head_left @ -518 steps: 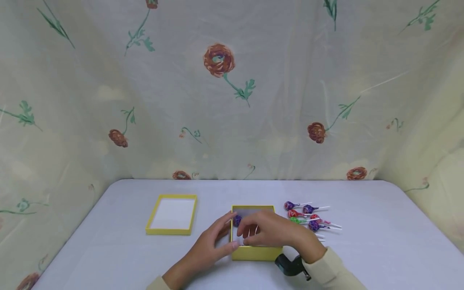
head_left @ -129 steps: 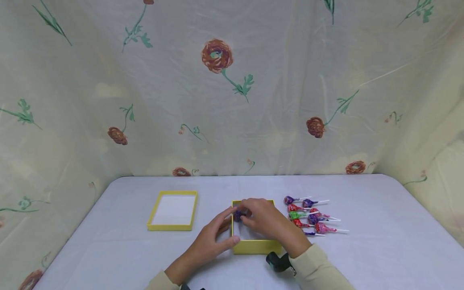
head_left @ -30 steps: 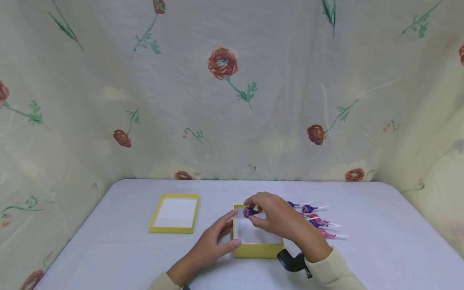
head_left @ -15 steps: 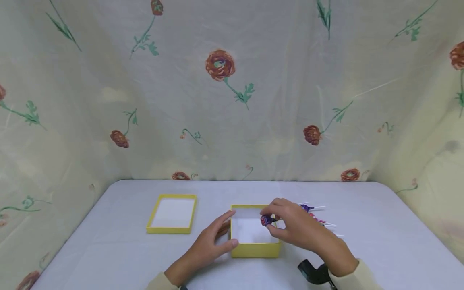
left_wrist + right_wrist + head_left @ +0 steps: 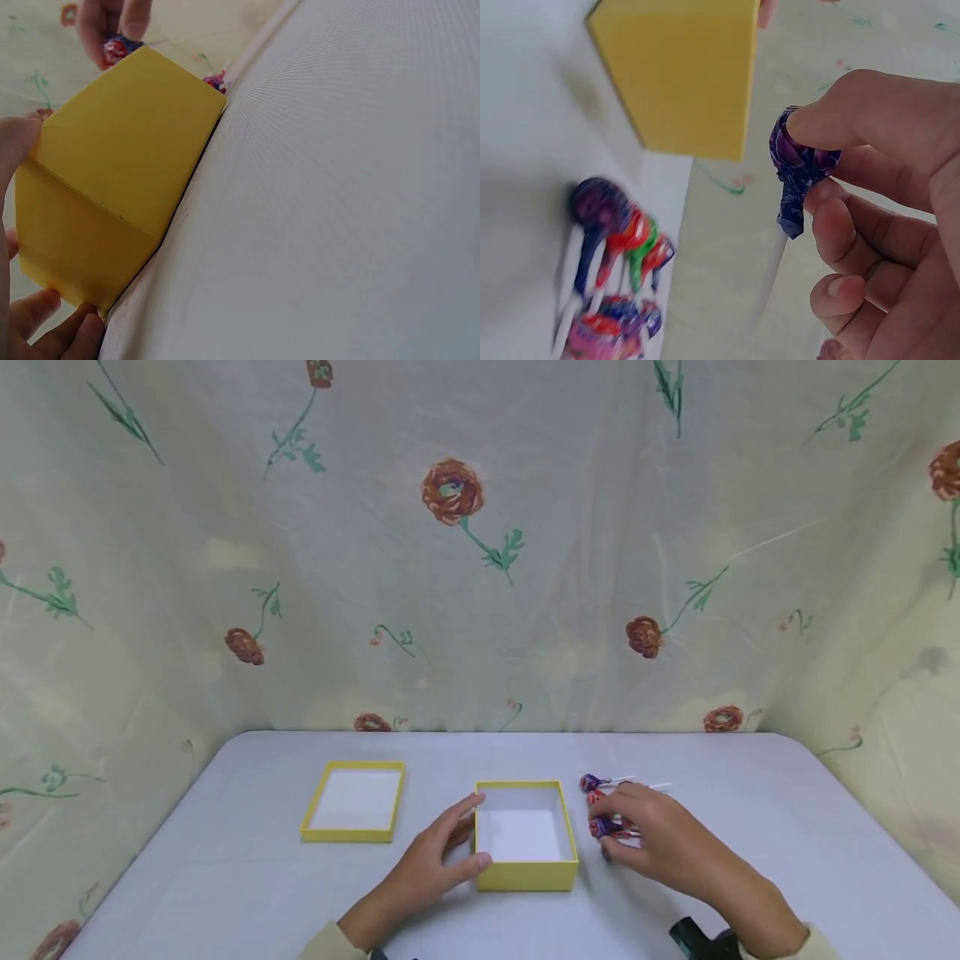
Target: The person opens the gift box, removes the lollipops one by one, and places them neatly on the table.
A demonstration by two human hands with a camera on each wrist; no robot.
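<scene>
My right hand pinches a purple-wrapped lollipop by its round head, between thumb and fingers, with the white stick trailing free. In the head view this lollipop overlaps the group of other lollipops to the right of the box. A yellow box without its lid stands in the middle, its white inside showing. Against its left side rests my left hand, thumb at the near corner and index fingertip at the far one. The other left fingers touch the box low down in the left wrist view.
Several wrapped lollipops, among them a purple one, a red one and a green one, lie right of the box, partly hidden by my right hand. The yellow-rimmed lid lies at the left. A floral curtain hangs behind the table.
My right hand has lifted the purple lollipop out of the box and carried it right, over to the other lollipops. My left hand has stayed at the box.
</scene>
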